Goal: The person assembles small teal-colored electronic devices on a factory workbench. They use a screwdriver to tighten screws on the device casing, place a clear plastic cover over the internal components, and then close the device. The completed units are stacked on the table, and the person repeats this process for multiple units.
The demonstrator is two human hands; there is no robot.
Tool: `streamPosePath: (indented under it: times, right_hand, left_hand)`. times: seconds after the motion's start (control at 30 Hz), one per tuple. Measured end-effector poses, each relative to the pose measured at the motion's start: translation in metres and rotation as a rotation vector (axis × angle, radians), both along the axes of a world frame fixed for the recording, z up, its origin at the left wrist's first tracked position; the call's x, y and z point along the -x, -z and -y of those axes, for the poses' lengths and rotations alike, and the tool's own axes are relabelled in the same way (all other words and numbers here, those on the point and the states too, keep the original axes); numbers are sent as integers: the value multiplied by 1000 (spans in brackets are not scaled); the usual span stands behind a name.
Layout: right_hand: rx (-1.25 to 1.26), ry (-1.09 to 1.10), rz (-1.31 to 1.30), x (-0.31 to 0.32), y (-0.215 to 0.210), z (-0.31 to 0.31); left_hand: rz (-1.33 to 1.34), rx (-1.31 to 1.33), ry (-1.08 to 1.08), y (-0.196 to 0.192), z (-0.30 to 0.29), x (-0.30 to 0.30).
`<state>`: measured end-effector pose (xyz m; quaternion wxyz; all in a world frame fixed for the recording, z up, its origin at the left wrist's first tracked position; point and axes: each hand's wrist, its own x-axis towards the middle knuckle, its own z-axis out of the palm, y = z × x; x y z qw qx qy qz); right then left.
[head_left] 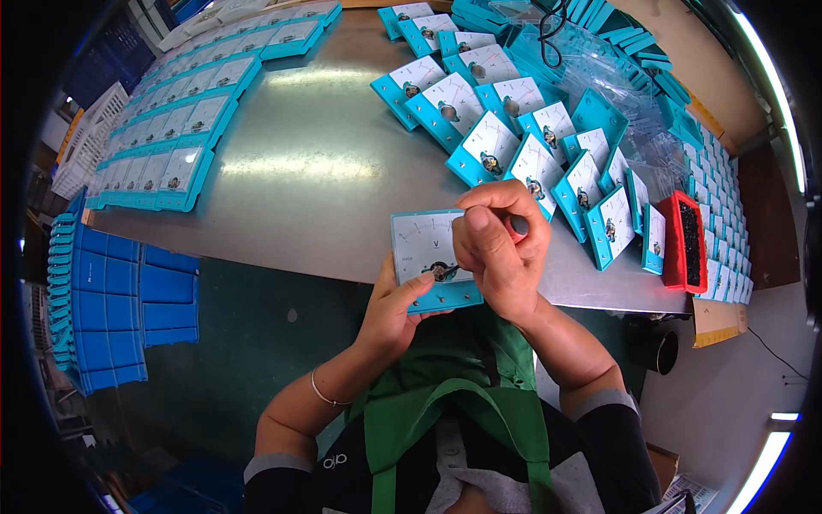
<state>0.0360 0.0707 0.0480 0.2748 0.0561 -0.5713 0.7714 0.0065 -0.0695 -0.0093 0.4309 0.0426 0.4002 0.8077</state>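
A teal panel meter (424,236) with a white scale face is held just off the table's front edge. My left hand (390,313) grips its lower left side, the thumb lying on the face by the round movement (440,271). Closed above the meter's right side is my right hand (505,248), wrapped round a screwdriver with a red handle (517,227). Its thin dark shaft points down-left to the movement; whether the tip touches a screw I cannot tell. Several similar meters (490,154) lie loosely on the table to the right.
Rows of meters (175,128) cover the table's left side. A red tray (674,248) of small black parts stands at the right edge, near stacked meters (723,231). Teal housings and clear covers (591,73) pile up at the back right. Blue crates (111,300) stand on the floor left.
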Motion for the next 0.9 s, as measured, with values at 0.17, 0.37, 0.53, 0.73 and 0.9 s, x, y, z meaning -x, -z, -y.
streamPosePath:
  times: [0.17, 0.37, 0.53, 0.73, 0.9]
  right_hand:
    - [-144, -57, -47, 5, 6, -5]
    - [-88, -81, -45, 8, 2, -2]
    - [-202, -80, -65, 11, -1, -2]
    - [15, 23, -78, -45, -10, -21]
    - [-152, 83, 547, -78, 32, -29]
  left_hand:
    - [-18, 11, -2, 1, -1, -2]
    - [-54, -23, 15, 6, -1, 2]
    - [-95, -36, 21, 2, -2, 4]
    - [-94, -87, -16, -1, 17, -3]
    - [-84, -166, 4, -15, 25, -17]
